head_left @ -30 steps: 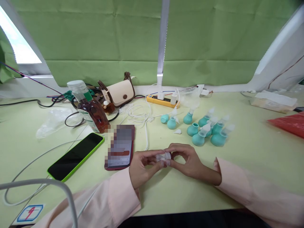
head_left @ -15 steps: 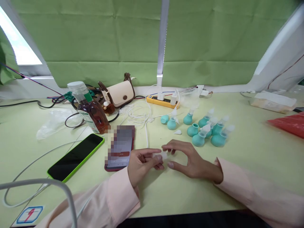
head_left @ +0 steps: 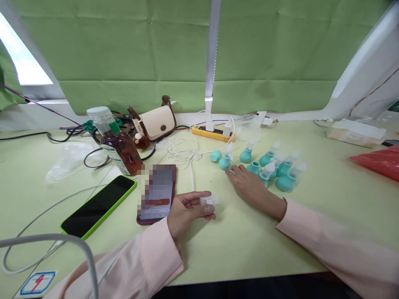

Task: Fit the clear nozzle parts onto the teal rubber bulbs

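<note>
While the left hand [head_left: 187, 207] pinches a small clear plastic piece [head_left: 208, 200] between thumb and fingers, low over the near table [head_left: 237, 245], the right hand [head_left: 249, 187] lies flat and open farther back, holding nothing, fingertips beside a teal bulb [head_left: 225, 162] at the cluster's left edge.

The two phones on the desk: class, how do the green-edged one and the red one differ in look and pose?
The green-edged phone shows a dark screen; the red phone has a lit screen. The green-edged phone lies slanted across the desk, the red phone nearly straight. The red phone lies beside the left hand; the green-edged phone lies farther left. Both lie flat, face up.
</note>
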Tool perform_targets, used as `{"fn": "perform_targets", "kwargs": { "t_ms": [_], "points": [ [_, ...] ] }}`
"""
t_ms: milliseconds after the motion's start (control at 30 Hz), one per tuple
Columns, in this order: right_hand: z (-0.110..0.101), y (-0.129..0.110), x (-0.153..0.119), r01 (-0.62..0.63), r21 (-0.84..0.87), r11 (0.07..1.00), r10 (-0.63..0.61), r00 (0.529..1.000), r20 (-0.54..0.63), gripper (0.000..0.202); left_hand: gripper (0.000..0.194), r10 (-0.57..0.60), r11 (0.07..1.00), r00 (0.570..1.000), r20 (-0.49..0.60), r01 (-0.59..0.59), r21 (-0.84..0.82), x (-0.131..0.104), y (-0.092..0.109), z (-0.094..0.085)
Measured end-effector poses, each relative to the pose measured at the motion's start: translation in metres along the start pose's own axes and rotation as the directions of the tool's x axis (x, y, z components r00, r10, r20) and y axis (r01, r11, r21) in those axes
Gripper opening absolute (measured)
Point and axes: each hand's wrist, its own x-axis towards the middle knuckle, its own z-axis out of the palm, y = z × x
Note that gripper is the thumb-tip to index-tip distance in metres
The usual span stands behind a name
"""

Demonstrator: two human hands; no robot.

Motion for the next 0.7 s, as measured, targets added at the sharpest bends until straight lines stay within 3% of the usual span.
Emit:
{"fn": "perform_targets", "kwargs": {
  "t_ms": [233, 467, 700],
  "points": [
    [-0.0013, 0.0019, -0.0008, -0.021, 0.082, 0.996, 0.019, 1.0, 0.024, 0.02, 0.028, -0.021, 1.0, 0.998, 0.066, 0.021, 0.007, -0.0008, 0.0005, 0.0002],
    [-0.0015, 0.0028, -0.0004, -0.009, 0.168, 0.986, -0.002, 0.998, 0.063, 0.019, 0.03, -0.018, 0.999, 1.0, 0.012, 0.018, 0.046, 0.001, -0.0029, -0.0007],
    [-0.0065, 0.0026, -0.0012, 0.012, 0.221, 0.975, -0.019, 0.999, 0.031, 0.021, 0.029, -0.01, 0.998, 0.998, 0.064, 0.006, 0.068, 0.0015, -0.0047, -0.0025]
  ]
}}
